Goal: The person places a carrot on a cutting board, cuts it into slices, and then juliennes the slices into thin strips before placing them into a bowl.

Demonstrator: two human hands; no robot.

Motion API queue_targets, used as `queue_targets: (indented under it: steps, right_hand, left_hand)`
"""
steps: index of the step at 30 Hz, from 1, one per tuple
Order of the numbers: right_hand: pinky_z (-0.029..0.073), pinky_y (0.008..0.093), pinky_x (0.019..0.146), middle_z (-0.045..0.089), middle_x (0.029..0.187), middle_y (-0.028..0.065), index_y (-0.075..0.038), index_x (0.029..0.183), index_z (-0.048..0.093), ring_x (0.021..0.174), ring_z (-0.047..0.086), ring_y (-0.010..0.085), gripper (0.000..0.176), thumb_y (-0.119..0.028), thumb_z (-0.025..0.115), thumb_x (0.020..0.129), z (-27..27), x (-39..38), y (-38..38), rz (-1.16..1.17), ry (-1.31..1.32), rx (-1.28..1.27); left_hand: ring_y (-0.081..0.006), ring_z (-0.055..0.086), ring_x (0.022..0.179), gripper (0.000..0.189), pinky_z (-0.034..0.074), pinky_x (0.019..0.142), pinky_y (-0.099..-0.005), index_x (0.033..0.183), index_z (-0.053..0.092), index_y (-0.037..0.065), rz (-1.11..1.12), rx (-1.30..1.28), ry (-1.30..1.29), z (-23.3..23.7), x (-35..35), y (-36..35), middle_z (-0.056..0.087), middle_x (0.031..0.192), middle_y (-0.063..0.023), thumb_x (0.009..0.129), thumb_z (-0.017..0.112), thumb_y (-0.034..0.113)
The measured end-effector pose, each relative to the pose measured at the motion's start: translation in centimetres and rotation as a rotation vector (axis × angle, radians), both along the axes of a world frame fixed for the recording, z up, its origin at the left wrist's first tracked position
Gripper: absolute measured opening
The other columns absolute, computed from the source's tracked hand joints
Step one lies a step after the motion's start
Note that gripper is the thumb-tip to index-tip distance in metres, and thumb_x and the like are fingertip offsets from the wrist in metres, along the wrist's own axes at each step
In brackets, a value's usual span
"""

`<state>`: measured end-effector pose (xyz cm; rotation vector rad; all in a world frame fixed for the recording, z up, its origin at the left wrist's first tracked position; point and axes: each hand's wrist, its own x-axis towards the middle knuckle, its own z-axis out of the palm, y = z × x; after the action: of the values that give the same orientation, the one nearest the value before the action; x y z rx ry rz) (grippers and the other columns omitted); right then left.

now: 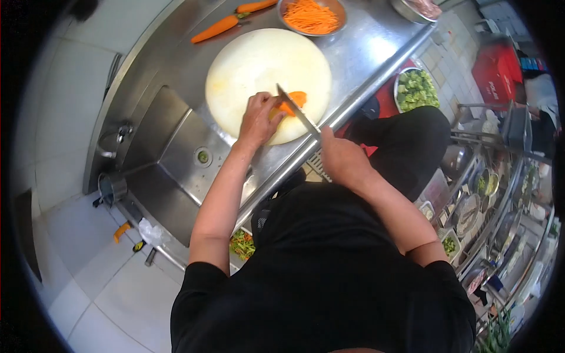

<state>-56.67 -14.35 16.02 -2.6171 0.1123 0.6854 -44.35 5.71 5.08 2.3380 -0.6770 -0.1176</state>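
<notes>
On a round white cutting board (238, 76) lies a piece of carrot (288, 108), with thin orange slices (299, 97) at its far side. My left hand (260, 120) presses on the carrot, fingers bent over its left end. In my right hand (343, 156) is the handle of a knife (301, 115). The blade crosses the board diagonally, against the carrot and close to my left fingertips. Part of the carrot is hidden behind the blade and my fingers.
Beyond the board are a whole carrot (215, 29) and a metal bowl of carrot shreds (311, 16). A steel sink (176, 167) lies left. Below the counter edge, right, stands a bowl of chopped green vegetables (416, 89). A loaded rack (494, 235) stands at far right.
</notes>
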Motion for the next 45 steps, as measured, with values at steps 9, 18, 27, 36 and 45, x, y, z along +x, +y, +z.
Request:
queue_targets:
  steps: [9, 18, 27, 36, 45]
  right_hand:
    - [0.052, 0.0561, 0.07, 0.068, 0.084, 0.0267, 0.002, 0.113, 0.045, 0.081, 0.068, 0.0463, 0.02, -0.008, 0.044, 0.096, -4.1, 0.4, 0.4, -0.049, -0.074, 0.162]
    - [0.053, 0.0541, 0.063, 0.067, 0.078, 0.0254, 0.002, 0.112, 0.045, 0.075, 0.069, 0.0438, 0.022, -0.005, 0.049, 0.092, -4.6, 0.0, 0.5, -0.063, -0.133, 0.171]
    - [0.054, 0.0549, 0.067, 0.069, 0.087, 0.0244, 0.0, 0.131, 0.045, 0.08, 0.07, 0.0431, 0.035, -0.013, 0.041, 0.099, -4.9, 0.4, -0.1, -0.062, -0.103, 0.198]
    - [0.054, 0.0547, 0.068, 0.069, 0.088, 0.0256, 0.0, 0.126, 0.045, 0.083, 0.07, 0.0442, 0.034, -0.008, 0.051, 0.093, -4.5, 1.1, 0.0, -0.079, 0.015, 0.159]
    - [0.053, 0.0561, 0.07, 0.068, 0.087, 0.0272, 0.001, 0.124, 0.045, 0.084, 0.069, 0.0458, 0.034, -0.008, 0.051, 0.093, -3.3, 0.9, -0.3, -0.067, -0.027, 0.199]
  left_hand:
    - [-0.0368, 0.053, 0.113, 0.034, 0.045, 0.098, -0.0449, 0.116, 0.067, 0.006, -0.021, 0.03, -0.067, -1.2, 0.1, 0.3, 0.058, 0.119, -0.017, 0.086, 0.075, 0.02]
    - [-0.0388, 0.051, 0.115, 0.034, 0.042, 0.1, -0.0469, 0.118, 0.064, 0.004, -0.046, -0.013, -0.06, -1.4, 0.0, 0.7, 0.057, 0.119, -0.0192, 0.087, 0.072, 0.014]
    - [-0.0387, 0.05, 0.114, 0.035, 0.042, 0.1, -0.0477, 0.117, 0.063, 0.001, -0.035, -0.071, -0.08, -2.5, 0.6, 0.0, 0.056, 0.118, -0.0201, 0.085, 0.071, 0.012]
    - [-0.0376, 0.049, 0.116, 0.035, 0.041, 0.101, -0.0476, 0.119, 0.063, 0.003, -0.022, -0.107, -0.082, -3.3, 0.0, 1.0, 0.054, 0.119, -0.0184, 0.086, 0.072, 0.011]
    - [-0.036, 0.05, 0.114, 0.033, 0.042, 0.1, -0.0459, 0.118, 0.062, 0.004, -0.026, -0.097, -0.11, -3.8, 0.1, 1.1, 0.054, 0.117, -0.017, 0.087, 0.071, 0.009]
